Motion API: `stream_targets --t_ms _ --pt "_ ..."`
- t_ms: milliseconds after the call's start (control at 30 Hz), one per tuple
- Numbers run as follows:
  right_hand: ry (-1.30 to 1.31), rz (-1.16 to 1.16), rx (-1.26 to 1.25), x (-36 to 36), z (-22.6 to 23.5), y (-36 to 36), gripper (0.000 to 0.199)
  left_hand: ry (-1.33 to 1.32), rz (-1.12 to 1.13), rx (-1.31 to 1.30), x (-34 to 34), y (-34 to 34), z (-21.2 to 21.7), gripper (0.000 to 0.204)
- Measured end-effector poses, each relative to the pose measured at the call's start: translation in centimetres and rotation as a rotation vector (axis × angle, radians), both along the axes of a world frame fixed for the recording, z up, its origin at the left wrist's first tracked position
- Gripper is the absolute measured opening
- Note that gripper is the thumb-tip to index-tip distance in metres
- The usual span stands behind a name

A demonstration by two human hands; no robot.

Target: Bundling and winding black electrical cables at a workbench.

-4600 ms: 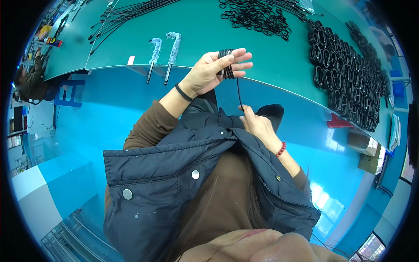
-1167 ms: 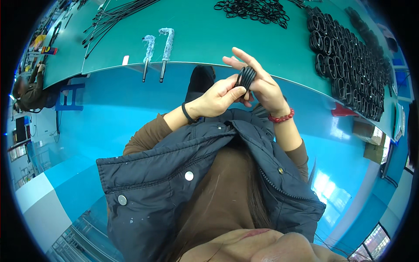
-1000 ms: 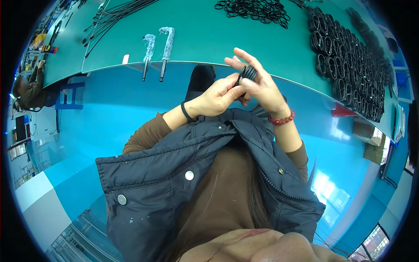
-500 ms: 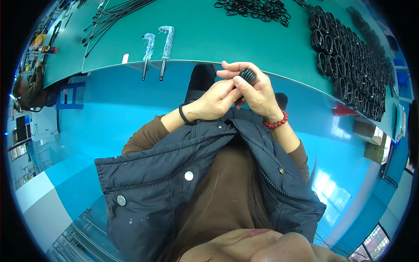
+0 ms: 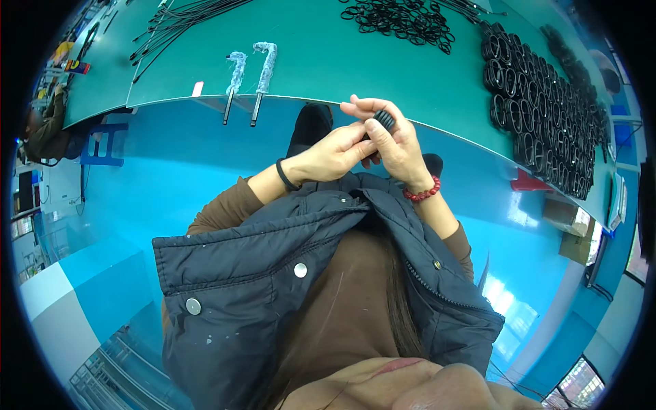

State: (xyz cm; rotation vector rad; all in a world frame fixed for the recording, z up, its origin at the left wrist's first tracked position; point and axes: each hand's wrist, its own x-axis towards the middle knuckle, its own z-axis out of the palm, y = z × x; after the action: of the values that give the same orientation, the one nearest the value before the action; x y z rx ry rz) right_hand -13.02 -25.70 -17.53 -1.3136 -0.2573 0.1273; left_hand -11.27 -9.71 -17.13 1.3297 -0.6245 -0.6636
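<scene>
Cable, coiled and black, was grasped by both the left hand and right hand, at one o'clock from the view's centre, near the green table. Coiled bundles lay at three o'clock from it, black rings at twelve.
</scene>
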Motion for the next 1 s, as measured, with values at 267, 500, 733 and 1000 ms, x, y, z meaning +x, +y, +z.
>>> stream_targets --t_ms 267,500,733,1000 --pt "-0.131 0.044 -0.111 3.0 -0.5 0.3 0.033 0.047 -0.008 0.033 1.7 1.2 0.1 0.010" --pt "-0.334 -0.587 -0.910 14.4 -0.5 -5.3 0.021 0.064 0.101 -0.072 4.2 3.7 0.9 0.013" --pt "-0.355 -0.753 -1.604 19.0 -2.4 -7.3 0.012 0.128 0.195 -0.098 5.1 4.7 0.8 0.010" --pt "-0.119 -0.610 -1.025 19.1 -2.3 -8.7 0.010 0.088 0.184 -0.102 6.8 3.8 0.4 0.012"
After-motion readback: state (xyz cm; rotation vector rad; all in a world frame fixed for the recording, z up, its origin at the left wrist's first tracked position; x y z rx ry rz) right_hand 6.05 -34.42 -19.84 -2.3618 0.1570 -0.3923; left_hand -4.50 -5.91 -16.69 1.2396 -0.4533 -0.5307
